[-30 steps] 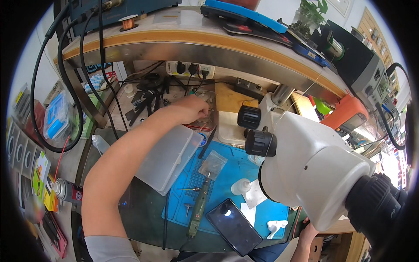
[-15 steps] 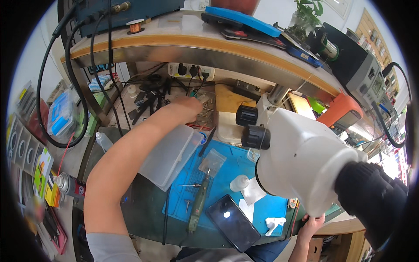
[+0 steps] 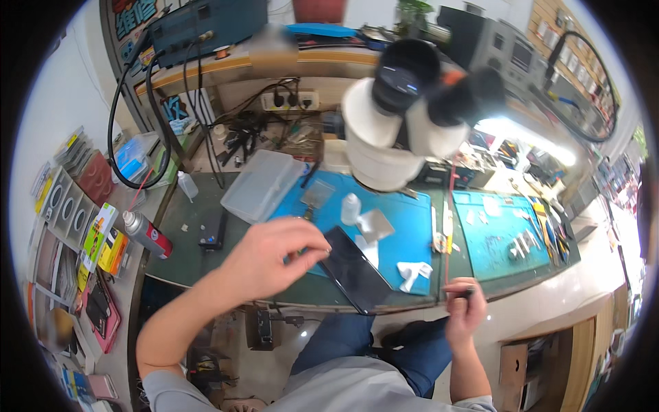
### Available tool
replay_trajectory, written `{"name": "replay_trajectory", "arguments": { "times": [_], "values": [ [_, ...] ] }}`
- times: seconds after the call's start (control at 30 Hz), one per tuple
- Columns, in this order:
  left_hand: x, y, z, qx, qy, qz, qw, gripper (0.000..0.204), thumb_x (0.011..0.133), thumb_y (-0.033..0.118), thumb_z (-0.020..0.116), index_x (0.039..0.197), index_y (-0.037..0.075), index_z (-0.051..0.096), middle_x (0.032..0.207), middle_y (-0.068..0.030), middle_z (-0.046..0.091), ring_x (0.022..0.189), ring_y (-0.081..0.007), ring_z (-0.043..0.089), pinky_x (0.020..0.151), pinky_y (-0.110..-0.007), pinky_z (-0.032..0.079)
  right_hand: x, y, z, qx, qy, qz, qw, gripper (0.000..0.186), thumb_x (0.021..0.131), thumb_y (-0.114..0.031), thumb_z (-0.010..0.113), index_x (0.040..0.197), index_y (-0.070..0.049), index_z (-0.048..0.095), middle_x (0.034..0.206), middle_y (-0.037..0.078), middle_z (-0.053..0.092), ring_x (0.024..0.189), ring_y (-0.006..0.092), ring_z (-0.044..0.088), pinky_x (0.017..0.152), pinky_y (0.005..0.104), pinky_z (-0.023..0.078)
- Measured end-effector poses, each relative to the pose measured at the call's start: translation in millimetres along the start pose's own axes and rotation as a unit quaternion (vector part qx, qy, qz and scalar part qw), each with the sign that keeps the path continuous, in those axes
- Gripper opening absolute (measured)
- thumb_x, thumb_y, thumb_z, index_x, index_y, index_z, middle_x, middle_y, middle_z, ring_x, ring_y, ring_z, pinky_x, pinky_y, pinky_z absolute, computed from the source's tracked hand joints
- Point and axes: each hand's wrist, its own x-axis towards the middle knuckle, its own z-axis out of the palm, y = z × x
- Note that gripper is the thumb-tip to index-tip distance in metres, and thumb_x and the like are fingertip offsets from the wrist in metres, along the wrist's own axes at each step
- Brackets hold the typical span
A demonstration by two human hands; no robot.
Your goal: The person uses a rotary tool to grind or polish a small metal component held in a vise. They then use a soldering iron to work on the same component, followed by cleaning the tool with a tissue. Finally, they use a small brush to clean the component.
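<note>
A black smartphone [image 3: 357, 270] lies at a slant on the blue mat [image 3: 274, 216], its screen dark. My left hand [image 3: 281, 257] is at the phone's left edge, thumb and fingers pinched together; whatever they hold is too small to make out. Past the bench's front edge, my right hand [image 3: 465, 305] is closed around a small black object [image 3: 469, 293], mostly covered by the fingers. A thin red cord [image 3: 450, 226] runs down the bench toward this hand. Behind the left hand, the green rotary tool [image 3: 309, 213] is largely hidden.
A white microscope [image 3: 381, 137] overhangs the mat. Around the phone are a clear plastic box [image 3: 259, 187], a white bottle [image 3: 351, 209] and crumpled tissue [image 3: 413, 275]. A spray can [image 3: 147, 235] stands left; a second mat [image 3: 498, 237] with hand tools lies right.
My left hand has come back from the clutter behind the box to the phone. The right hand has come off the bench edge. The phone's lit screen mark has gone, and the view has shifted.
</note>
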Motion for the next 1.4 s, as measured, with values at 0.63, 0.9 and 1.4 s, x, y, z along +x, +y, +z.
{"name": "replay_trajectory", "arguments": {
  "times": [0.63, 0.9, 1.4],
  "values": [
    [67, 124, 300, -0.343, -0.063, -0.097, 0.932, 0.011, 0.095, -0.006, 0.069, 0.106, -0.004, 0.069, 0.104, -0.0151, 0.077, 0.095, -0.0178, 0.075, 0.08, -0.028, 0.064, -56, 68, -131, 0.018, -0.067, 0.032, 0.997, 0.026, 0.085, -0.014, 0.081, 0.103, -0.001, 0.067, 0.096, 0.01, 0.071, 0.069, 0.0265, 0.069, 0.058, 0.0337, 0.054],
    [97, 143, 364, -0.276, -0.031, -0.07, 0.958, 0.012, 0.09, 0.002, 0.079, 0.1, 0.0, 0.073, 0.095, -0.0093, 0.078, 0.082, -0.0137, 0.076, 0.07, -0.026, 0.062, -51, 127, -178, 0.088, -0.082, 0.032, 0.992, 0.025, 0.09, -0.016, 0.077, 0.106, 0.0, 0.067, 0.098, 0.013, 0.071, 0.073, 0.0287, 0.069, 0.061, 0.0338, 0.054],
    [98, 184, 419, -0.248, 0.027, 0.015, 0.968, 0.016, 0.085, 0.005, 0.083, 0.095, 0.003, 0.071, 0.087, -0.0084, 0.075, 0.072, -0.0168, 0.073, 0.062, -0.026, 0.058, -67, 124, -246, 0.057, -0.112, 0.046, 0.991, 0.03, 0.101, -0.029, 0.067, 0.112, -0.001, 0.067, 0.098, 0.014, 0.071, 0.078, 0.0301, 0.069, 0.065, 0.0344, 0.054]
  ]
}}
